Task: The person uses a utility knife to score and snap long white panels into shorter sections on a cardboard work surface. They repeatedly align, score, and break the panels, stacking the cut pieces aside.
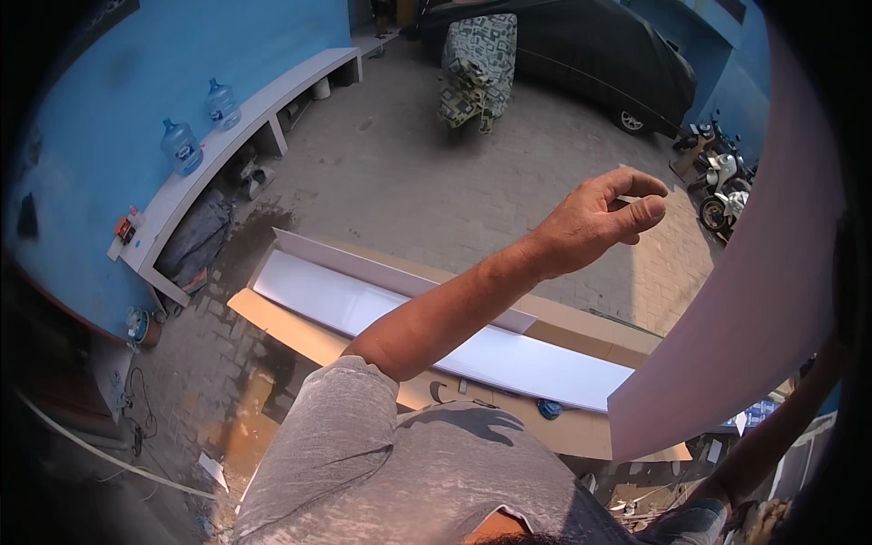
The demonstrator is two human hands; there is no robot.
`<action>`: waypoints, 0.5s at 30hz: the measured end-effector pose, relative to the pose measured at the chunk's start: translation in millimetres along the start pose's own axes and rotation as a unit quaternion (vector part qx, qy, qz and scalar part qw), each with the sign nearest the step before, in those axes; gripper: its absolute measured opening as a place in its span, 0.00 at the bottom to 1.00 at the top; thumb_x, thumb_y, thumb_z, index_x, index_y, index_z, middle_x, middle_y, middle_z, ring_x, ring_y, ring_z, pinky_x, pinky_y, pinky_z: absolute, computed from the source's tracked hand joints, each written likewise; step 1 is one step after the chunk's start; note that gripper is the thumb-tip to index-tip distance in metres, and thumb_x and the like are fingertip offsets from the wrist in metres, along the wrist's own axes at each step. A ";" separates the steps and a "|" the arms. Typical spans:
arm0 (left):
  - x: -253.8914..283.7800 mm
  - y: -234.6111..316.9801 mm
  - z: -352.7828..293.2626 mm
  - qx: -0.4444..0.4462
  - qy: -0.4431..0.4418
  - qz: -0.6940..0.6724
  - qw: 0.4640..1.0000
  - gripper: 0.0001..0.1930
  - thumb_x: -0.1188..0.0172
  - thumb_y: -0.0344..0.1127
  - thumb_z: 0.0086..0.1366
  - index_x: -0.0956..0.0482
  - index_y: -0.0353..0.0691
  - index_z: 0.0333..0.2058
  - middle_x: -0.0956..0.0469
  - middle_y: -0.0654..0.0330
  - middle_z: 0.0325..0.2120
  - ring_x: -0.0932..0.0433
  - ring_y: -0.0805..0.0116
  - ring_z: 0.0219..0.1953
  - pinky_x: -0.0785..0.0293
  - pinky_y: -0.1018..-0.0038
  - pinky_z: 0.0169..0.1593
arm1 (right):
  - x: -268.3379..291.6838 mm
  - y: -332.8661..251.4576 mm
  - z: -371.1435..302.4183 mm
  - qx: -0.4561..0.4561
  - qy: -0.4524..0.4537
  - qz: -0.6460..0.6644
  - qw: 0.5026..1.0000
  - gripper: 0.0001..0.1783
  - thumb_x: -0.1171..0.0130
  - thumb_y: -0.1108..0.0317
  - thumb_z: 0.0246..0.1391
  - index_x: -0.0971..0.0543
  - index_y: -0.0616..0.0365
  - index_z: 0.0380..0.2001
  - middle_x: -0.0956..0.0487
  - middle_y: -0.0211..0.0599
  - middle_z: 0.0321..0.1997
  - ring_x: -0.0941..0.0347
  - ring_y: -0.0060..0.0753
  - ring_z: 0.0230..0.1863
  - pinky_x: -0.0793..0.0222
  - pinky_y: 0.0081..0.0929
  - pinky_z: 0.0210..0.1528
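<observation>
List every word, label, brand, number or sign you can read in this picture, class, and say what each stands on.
No text can be read clearly.
Nearer water bottle: printed marking, too small to read.
Farther water bottle: printed marking, too small to read.
Orange item on the bench: any print too small.
Large raised board: no lettering shows.

Panel (718,327) R edge obsc., dk rim.

Beyond the left hand (604,220), a grey-green-and-white square-patterned motorcycle cover (481,56); right of it, a pinkish-mauve sheet (736,304).
</observation>
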State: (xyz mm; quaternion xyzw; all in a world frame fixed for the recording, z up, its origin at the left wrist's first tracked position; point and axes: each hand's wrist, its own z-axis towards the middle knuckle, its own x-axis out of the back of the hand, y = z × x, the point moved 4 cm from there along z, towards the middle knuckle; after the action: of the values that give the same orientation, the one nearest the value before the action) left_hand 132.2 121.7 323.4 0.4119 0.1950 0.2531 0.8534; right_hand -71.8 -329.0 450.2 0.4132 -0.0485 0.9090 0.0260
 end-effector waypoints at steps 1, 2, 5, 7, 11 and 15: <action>-2.6 5.1 -2.1 0.000 0.010 0.002 1.000 0.46 0.42 0.70 0.72 0.35 0.33 0.70 0.30 0.41 0.65 0.25 0.52 0.67 0.20 0.58 0.66 | -20.1 0.0 1.2 0.039 -0.023 0.023 0.999 0.20 0.37 0.52 0.70 0.18 0.57 0.51 0.20 0.39 0.41 0.23 0.37 0.37 0.30 0.36 0.38; -10.2 14.7 -4.1 0.000 0.006 0.005 1.000 0.52 0.45 0.75 0.70 0.41 0.34 0.74 0.35 0.39 0.68 0.30 0.49 0.71 0.22 0.55 0.68 | -34.8 -2.5 -0.7 0.081 -0.037 0.058 0.994 0.21 0.38 0.51 0.70 0.19 0.57 0.53 0.19 0.40 0.43 0.22 0.39 0.39 0.29 0.38 0.39; -11.5 5.3 -37.0 0.039 0.082 -0.019 0.996 0.62 0.54 0.85 0.65 0.56 0.39 0.79 0.47 0.41 0.74 0.45 0.44 0.79 0.28 0.46 0.71 | -87.0 -70.1 -14.4 0.229 -0.073 0.180 0.954 0.25 0.41 0.48 0.72 0.20 0.56 0.59 0.16 0.44 0.50 0.19 0.44 0.44 0.26 0.41 0.44; -9.3 -22.6 -66.7 0.057 0.159 -0.066 0.983 0.62 0.58 0.86 0.65 0.63 0.42 0.80 0.51 0.44 0.76 0.51 0.45 0.80 0.30 0.41 0.71 | -98.3 -165.0 -44.3 0.227 -0.121 0.259 0.931 0.22 0.37 0.58 0.67 0.19 0.62 0.56 0.15 0.45 0.45 0.17 0.44 0.42 0.23 0.39 0.44; 4.6 -87.0 -168.3 0.118 0.324 -0.126 0.930 0.64 0.62 0.91 0.61 0.65 0.48 0.80 0.51 0.49 0.75 0.49 0.49 0.79 0.28 0.36 0.69 | -177.6 -268.5 -107.2 0.319 -0.227 0.309 0.867 0.22 0.33 0.73 0.56 0.18 0.68 0.54 0.15 0.49 0.36 0.17 0.49 0.35 0.22 0.40 0.41; 12.5 -143.2 -242.2 0.144 0.473 -0.170 0.852 0.63 0.65 0.94 0.57 0.46 0.46 0.75 0.35 0.51 0.64 0.31 0.57 0.67 0.19 0.41 0.62 | -270.3 -281.5 -188.7 0.384 -0.286 0.278 0.832 0.30 0.32 0.75 0.49 0.21 0.70 0.58 0.14 0.52 0.45 0.17 0.49 0.41 0.20 0.42 0.43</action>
State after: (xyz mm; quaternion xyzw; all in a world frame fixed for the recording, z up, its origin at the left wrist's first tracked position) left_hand 49.9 199.2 65.4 0.3206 0.6766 0.2374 0.6190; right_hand -10.8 -30.4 141.9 0.6008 0.1862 0.6642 -0.4040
